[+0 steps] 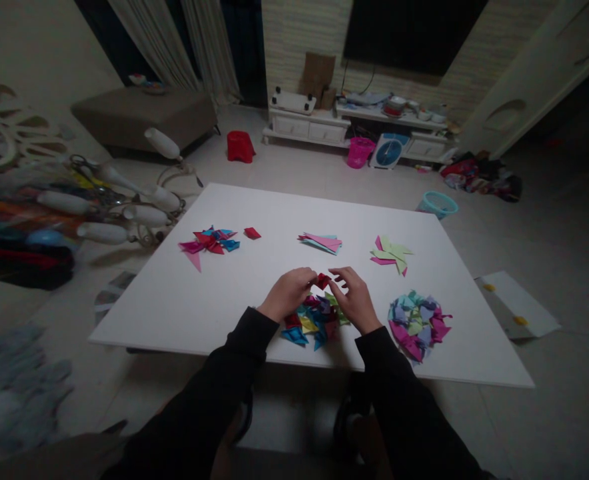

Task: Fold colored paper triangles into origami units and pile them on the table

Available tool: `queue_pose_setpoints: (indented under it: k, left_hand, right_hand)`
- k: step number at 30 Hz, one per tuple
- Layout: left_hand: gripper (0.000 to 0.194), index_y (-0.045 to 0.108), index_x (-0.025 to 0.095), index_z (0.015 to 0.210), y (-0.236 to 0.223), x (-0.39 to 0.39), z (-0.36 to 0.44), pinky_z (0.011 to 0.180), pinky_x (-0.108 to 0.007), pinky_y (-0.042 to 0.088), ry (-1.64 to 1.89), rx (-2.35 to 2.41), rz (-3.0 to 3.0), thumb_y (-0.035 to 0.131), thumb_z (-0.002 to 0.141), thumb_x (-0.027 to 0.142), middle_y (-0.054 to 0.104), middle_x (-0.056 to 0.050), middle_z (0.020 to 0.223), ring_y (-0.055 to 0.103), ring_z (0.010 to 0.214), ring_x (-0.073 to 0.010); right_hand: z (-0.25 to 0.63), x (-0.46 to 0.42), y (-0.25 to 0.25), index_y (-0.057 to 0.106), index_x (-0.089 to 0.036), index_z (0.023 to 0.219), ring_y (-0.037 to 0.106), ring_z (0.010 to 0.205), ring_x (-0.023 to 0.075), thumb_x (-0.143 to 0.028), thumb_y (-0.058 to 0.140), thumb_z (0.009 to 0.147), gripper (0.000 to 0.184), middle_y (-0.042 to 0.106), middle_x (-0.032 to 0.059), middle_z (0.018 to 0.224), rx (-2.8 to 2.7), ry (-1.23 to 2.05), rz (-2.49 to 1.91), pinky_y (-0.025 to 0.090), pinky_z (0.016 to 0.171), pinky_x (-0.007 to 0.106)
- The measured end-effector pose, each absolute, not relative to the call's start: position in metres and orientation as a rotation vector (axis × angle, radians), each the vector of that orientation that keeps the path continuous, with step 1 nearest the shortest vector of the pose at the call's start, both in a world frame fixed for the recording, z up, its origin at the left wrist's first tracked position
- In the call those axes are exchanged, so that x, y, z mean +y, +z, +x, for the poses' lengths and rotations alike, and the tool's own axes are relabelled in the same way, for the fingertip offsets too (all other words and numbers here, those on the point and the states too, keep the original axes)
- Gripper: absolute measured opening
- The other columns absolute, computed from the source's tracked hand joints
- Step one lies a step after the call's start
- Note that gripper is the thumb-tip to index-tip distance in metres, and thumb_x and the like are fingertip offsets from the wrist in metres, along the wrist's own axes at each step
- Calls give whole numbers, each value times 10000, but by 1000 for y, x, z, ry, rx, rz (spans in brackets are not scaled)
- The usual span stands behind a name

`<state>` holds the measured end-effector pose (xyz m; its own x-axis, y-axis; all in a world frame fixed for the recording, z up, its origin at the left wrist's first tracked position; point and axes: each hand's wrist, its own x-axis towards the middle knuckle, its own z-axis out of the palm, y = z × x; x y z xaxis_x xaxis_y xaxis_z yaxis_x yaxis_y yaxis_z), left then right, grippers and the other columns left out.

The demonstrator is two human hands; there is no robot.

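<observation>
My left hand and my right hand meet over the near middle of a white table. Both pinch a small red folded paper piece between their fingertips. Under my hands lies a heap of folded paper pieces in blue, yellow, red and green. To the right of my right hand sits a round pile of pastel and magenta pieces.
Farther back on the table lie a red, blue and pink cluster, a lone red piece, a pink and blue stack and a green and pink group. A lamp fixture crowds the left edge. A cyan basket stands on the floor.
</observation>
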<state>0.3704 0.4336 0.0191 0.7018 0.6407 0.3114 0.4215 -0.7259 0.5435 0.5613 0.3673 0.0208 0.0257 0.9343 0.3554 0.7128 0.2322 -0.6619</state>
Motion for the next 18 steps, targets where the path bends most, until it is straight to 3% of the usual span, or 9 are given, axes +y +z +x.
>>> queue_pose_setpoints:
  k: [5,18]
  left_hand:
    - [164,584,191,892,22,425,370,783,-306,464,683,828,2472,505,872,48,630,-41,882,601,868,-193]
    - [99,618,188,959,22,428,374,828,-318,501,806,841,2404,616,868,149,593,-48,979,607,918,-191]
  right_hand:
    - [562,361,20,677,-219,930,610,852,197,-206,589,930,89,653,46,901,-1788,336,-1527,490,703,305]
    - [567,361,18,701,-231,942,593,863,216,-181,611,921,105,654,46,874,-1834,297,-1502,473,736,331]
